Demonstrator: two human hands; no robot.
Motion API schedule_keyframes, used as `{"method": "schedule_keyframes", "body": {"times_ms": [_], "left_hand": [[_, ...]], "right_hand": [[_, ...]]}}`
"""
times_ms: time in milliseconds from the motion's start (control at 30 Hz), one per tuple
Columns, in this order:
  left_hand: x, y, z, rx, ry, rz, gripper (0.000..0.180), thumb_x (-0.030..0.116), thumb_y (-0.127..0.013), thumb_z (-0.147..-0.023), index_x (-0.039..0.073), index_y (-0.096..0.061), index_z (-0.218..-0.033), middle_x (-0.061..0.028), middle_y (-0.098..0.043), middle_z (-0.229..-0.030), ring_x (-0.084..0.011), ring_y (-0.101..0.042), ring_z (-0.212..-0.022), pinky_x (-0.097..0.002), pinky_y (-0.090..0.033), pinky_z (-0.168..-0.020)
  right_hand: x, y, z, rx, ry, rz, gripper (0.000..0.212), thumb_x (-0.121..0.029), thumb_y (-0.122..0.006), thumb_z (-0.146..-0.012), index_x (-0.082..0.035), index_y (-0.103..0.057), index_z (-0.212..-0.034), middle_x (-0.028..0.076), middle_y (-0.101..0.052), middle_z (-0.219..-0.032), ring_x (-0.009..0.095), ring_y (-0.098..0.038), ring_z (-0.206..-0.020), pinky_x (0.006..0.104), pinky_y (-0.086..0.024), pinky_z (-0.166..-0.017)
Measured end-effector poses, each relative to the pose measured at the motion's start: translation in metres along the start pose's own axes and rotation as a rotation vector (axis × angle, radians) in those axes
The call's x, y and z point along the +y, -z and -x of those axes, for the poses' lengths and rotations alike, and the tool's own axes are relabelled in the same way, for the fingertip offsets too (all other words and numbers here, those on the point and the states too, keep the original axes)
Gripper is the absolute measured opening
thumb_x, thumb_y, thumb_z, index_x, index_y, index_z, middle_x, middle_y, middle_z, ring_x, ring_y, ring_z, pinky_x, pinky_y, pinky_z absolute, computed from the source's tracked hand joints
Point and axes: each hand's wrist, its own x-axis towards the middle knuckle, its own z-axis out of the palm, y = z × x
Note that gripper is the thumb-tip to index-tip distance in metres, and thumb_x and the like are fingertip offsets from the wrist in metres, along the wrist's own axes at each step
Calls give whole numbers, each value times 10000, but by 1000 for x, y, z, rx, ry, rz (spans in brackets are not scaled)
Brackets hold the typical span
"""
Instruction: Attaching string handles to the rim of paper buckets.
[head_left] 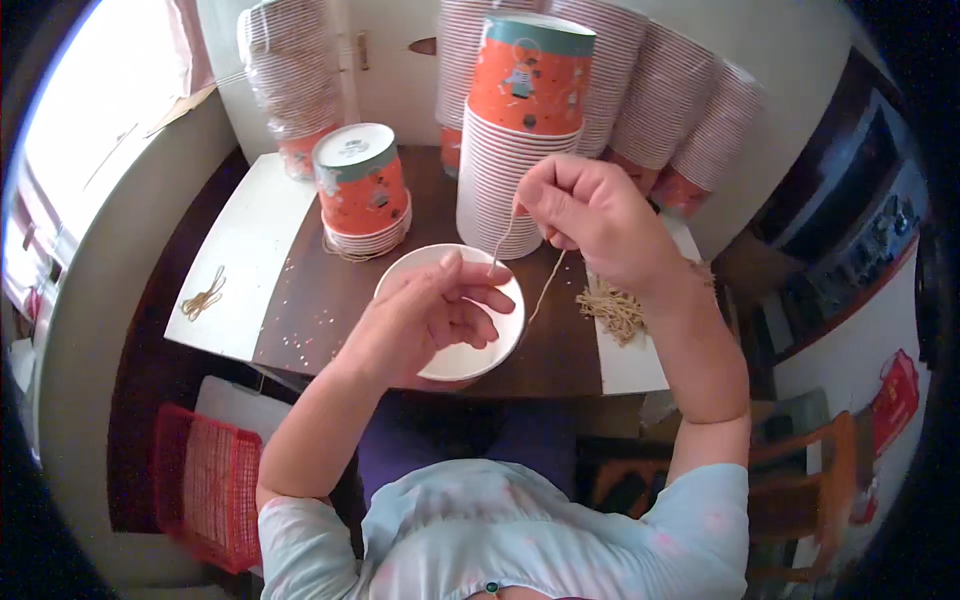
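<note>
A white-lined paper bucket (470, 362) sits upright on the brown table in front of me, its mouth facing up. My left hand (440, 310) is over its mouth, fingers loosely curled and apart, thumb raised. Above the bucket's right side, my right hand (590, 210) is closed in a pinch on a thin tan cord (545, 290). One strand drops from it to my left index finger; the other runs down to the bucket's right outer side. Where the strands end is hidden.
Behind stands a tall upside-down stack of orange paper buckets (530, 90), with a shorter stack (362, 195) to its left. More wrapped stacks line the wall. A cord bundle (615, 308) lies right, a small cord coil (203, 295) left. A red basket (210, 485) is below left.
</note>
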Motion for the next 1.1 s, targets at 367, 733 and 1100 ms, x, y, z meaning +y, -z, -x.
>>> {"method": "schedule_keyframes", "body": {"times_ms": [367,733,1100], "left_hand": [[-9,1,33,200,-111,-442,203,172,-533,-932,1,-639,-959,-29,-622,-794,-59,-543,-663,-202,-459,-606],[-43,-29,83,25,-139,-846,94,66,-623,-838,-27,-636,-845,-97,-589,-687,-159,-534,-546,-283,-427,-501],[-49,-26,86,195,-90,-737,73,58,-670,-807,-5,-637,-824,-62,-573,-673,-99,-521,-563,-237,-408,-479]], "right_hand": [[41,-21,28,110,-78,94,220,-184,-591,-897,-5,-562,-1022,27,-584,-926,86,-539,-842,229,-444,-775],[45,-74,123,-240,-271,-292,389,-36,-598,-857,-6,-468,-1222,45,-560,-929,50,-530,-731,202,-435,-626],[53,-80,115,-40,435,462,220,23,-686,-682,-14,-592,-878,111,-575,-772,260,-593,-663,335,-496,-563]]}}
